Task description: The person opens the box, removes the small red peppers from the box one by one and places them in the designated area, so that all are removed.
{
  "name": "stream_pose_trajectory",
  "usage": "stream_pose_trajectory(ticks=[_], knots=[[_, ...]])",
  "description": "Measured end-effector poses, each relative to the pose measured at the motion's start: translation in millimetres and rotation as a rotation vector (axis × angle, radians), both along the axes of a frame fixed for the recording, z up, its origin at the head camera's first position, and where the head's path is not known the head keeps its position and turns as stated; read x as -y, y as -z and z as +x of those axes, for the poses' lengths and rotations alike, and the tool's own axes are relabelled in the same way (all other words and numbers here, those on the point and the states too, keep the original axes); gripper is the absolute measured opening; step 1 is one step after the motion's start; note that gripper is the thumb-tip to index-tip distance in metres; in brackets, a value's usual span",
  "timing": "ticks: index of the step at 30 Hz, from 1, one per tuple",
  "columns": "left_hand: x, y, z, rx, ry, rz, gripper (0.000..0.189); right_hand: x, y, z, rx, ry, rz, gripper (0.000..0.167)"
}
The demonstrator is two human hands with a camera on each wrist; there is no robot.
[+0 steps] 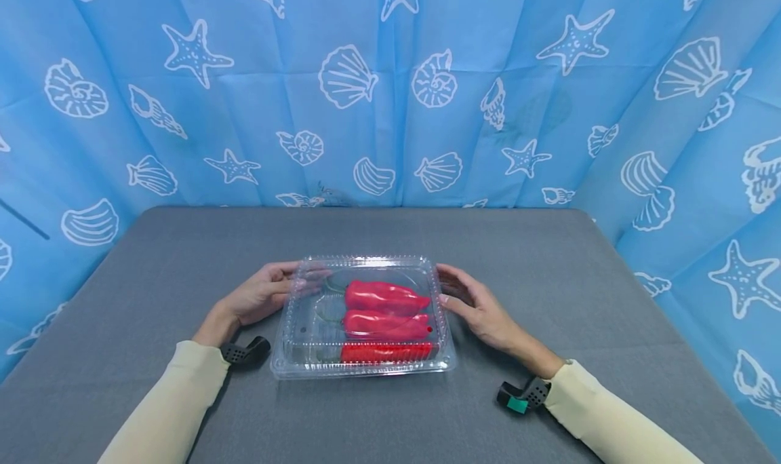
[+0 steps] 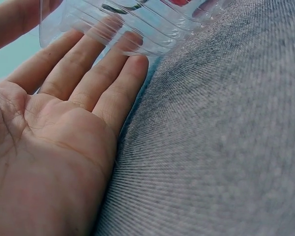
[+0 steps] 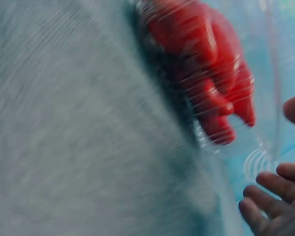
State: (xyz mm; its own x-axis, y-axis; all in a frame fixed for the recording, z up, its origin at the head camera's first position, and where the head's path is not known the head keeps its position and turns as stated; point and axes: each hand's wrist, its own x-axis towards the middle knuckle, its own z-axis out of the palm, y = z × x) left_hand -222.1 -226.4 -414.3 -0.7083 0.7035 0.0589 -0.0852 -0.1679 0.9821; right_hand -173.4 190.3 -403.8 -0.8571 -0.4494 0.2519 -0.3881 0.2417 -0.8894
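A clear plastic clamshell container [image 1: 366, 372] lies on the grey table with its ribbed lid down. Inside are long red peppers [image 1: 387, 325] with green stems, lying side by side. At its left side, my left hand [image 1: 265, 293] has its fingers nearly straight. The left wrist view shows those fingertips [image 2: 136, 64] right at the container's ribbed wall, partly overlapped by the clear plastic. On the opposite side is my right hand [image 1: 478, 308], fingers spread and thumb close to the rim. The right wrist view shows the right fingers [image 3: 270, 189] loosely extended beside the container's end.
A grey cloth-covered table [image 1: 525, 247] spreads around the container. Behind and beside it hangs a blue curtain [image 1: 390, 145] with white shells and starfish. Black wrist cameras are worn on both wrists, next to cream sleeves [image 1: 173, 403].
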Motion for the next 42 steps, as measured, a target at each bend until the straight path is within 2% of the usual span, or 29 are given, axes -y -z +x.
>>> stream_pose_trajectory(ticks=[3,7,13,16,23,26,34,42], knots=[[-0.6,-0.9,0.3,0.013,0.006,0.005,0.049,0,-8.8,3.5,-0.059,0.025,0.036,0.056],[-0.8,-1.9,1.1,0.016,0.017,0.01,0.048,1,-19.6,7.9,-0.119,0.009,0.053,0.059],[-1.1,-2.1,2.0,0.007,0.025,0.024,0.047,1,-23.8,15.6,-0.097,-0.05,0.061,0.063],[-1.5,-1.8,2.1,0.005,0.016,0.019,0.046,2,-22.0,20.4,-0.095,-0.074,0.096,0.074],[-0.7,-0.6,2.6,-0.025,0.001,-0.021,0.047,4,-19.2,29.2,-0.11,-0.128,0.212,0.123],[-1.3,-1.0,2.2,-0.026,0.0,-0.02,0.047,6,-16.0,30.6,-0.115,-0.134,0.236,0.136],[-1.9,-3.2,1.4,-0.011,0.017,0.021,0.048,8,-14.2,33.2,-0.087,-0.148,0.274,0.153],[-1.2,-1.1,0.8,-0.015,0.027,0.037,0.047,3,-13.8,32.1,-0.063,-0.177,0.311,0.152]])
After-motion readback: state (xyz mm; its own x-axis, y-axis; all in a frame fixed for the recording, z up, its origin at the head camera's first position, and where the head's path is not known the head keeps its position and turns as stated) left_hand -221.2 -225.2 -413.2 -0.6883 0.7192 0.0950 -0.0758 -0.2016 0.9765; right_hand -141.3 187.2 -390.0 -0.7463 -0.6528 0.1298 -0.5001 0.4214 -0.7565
